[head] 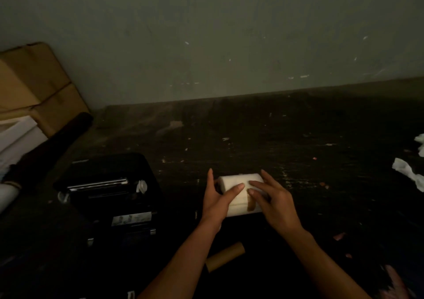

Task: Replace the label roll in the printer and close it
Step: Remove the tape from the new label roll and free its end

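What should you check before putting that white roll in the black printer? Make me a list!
1. White label roll held in both hands: ok, left hand and right hand grip it.
2. Brown tape strip sealing the roll removed: not ok, it is on the roll.
3. Black label printer open: ok.
4. Printer bay free of the old roll: cannot tell, too dark.
5. Empty brown cardboard core out of the way: ok, lying on the dark table.

No text can be read; the printer (110, 197) sticker (132, 219) (dim, blurred) stays illegible.
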Motion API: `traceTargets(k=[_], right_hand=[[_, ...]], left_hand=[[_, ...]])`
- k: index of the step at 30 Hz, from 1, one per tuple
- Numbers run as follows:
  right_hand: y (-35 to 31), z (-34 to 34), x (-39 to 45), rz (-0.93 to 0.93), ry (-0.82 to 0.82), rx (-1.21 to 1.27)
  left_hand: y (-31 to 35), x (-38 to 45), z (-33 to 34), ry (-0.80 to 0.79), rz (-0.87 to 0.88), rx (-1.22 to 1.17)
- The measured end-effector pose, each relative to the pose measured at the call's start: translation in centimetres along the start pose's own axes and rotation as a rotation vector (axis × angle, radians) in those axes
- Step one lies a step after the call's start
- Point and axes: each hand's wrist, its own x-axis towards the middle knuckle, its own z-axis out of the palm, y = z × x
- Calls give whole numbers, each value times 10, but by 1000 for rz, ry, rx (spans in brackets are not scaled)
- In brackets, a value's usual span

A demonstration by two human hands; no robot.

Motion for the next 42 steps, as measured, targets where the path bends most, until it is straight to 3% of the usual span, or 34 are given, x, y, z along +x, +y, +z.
traceTargets(k=[13, 27, 42], right_hand=[[-1, 2, 0, 57, 63, 121], [9, -8, -13, -9, -80, 288], [28, -7, -24, -47, -207, 351]], left_hand=[[5, -7, 5, 25, 4, 19], [8, -3, -1, 48, -98, -98], [8, 5, -11, 91, -64, -149]])
